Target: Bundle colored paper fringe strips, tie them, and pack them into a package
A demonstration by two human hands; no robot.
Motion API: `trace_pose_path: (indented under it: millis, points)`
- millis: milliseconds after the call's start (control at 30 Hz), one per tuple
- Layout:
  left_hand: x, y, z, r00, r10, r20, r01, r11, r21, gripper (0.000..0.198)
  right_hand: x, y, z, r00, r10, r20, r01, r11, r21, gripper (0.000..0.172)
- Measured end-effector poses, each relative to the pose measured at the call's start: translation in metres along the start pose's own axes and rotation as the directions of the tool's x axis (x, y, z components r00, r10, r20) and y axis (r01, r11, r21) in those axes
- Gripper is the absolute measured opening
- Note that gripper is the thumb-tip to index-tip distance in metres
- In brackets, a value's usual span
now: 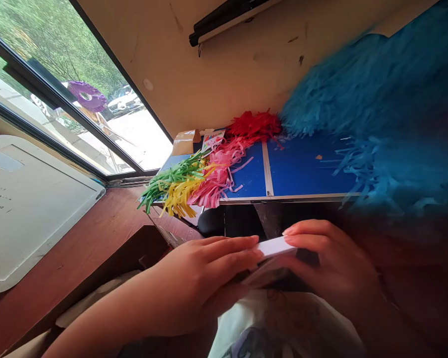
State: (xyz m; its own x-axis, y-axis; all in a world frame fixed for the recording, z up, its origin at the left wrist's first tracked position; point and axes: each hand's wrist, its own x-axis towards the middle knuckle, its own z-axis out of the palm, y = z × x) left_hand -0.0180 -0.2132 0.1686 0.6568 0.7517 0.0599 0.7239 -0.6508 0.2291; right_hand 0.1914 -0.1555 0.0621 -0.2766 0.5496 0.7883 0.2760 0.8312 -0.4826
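Between my two hands is a small flat white piece (274, 246), rectangular on its upper face; its exact kind does not show. My left hand (212, 278) grips its left end, fingers laid together over the top. At the right end my right hand (328, 263) pinches it, fingertips above and thumb below. Under the white piece, something pale and thin hangs, partly hidden by the hands. The held piece is in front of my pale printed shirt (283, 318), below the table edge.
Ahead stands a blue table (298, 169) bearing green (175, 174), yellow (184, 194), pink (224, 169) and red (256, 124) paper fringes. A big blue fringe mass (373, 84) fills the right. Nearby are a black seat (242, 221), cardboard box (130, 248), whiteboard (33, 214) and window (97, 89).
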Motion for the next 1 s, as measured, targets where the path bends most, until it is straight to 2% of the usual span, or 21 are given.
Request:
trace_pose_path:
  millis: [67, 167, 300, 467, 567, 800, 933, 1000]
  points:
    - [-0.016, -0.005, 0.006, 0.996, -0.05, -0.068, 0.055, 0.996, 0.064, 0.033, 0.0, 0.004, -0.002, 1.0, 0.008, 0.0, -0.008, 1.0, 0.002, 0.021]
    - [-0.036, -0.013, 0.023, 0.969, -0.094, -0.231, 0.119, 0.988, 0.1, 0.034, 0.002, 0.009, -0.007, 1.0, -0.007, 0.018, 0.007, 0.999, 0.036, 0.021]
    - [-0.041, -0.021, 0.04, 0.934, -0.028, -0.357, 0.049, 0.998, 0.05, 0.032, 0.007, 0.012, -0.013, 0.994, -0.033, 0.102, 0.027, 0.998, 0.054, 0.018]
    - [-0.033, -0.025, 0.042, 0.913, 0.015, -0.407, 0.015, 0.997, 0.07, 0.03, 0.012, 0.016, -0.016, 0.972, -0.048, 0.232, 0.037, 0.998, 0.051, 0.032]
    - [-0.033, -0.027, 0.044, 0.909, 0.014, -0.417, 0.021, 0.997, 0.079, 0.03, 0.015, 0.019, -0.017, 0.948, -0.092, 0.305, 0.078, 0.995, 0.058, 0.028]
    - [-0.038, -0.033, 0.055, 0.897, 0.033, -0.441, -0.03, 0.999, 0.014, 0.032, 0.024, 0.017, -0.021, 0.925, -0.157, 0.346, 0.099, 0.979, 0.18, 0.025]
    - [-0.044, -0.038, 0.057, 0.887, 0.02, -0.461, -0.047, 0.998, -0.048, 0.035, 0.027, 0.016, -0.021, 0.897, -0.14, 0.42, 0.0, 0.948, 0.317, 0.029]
    - [-0.047, -0.04, 0.057, 0.883, 0.001, -0.47, -0.042, 0.996, -0.077, 0.036, 0.026, 0.018, -0.019, 0.903, -0.102, 0.418, -0.076, 0.918, 0.389, 0.032]
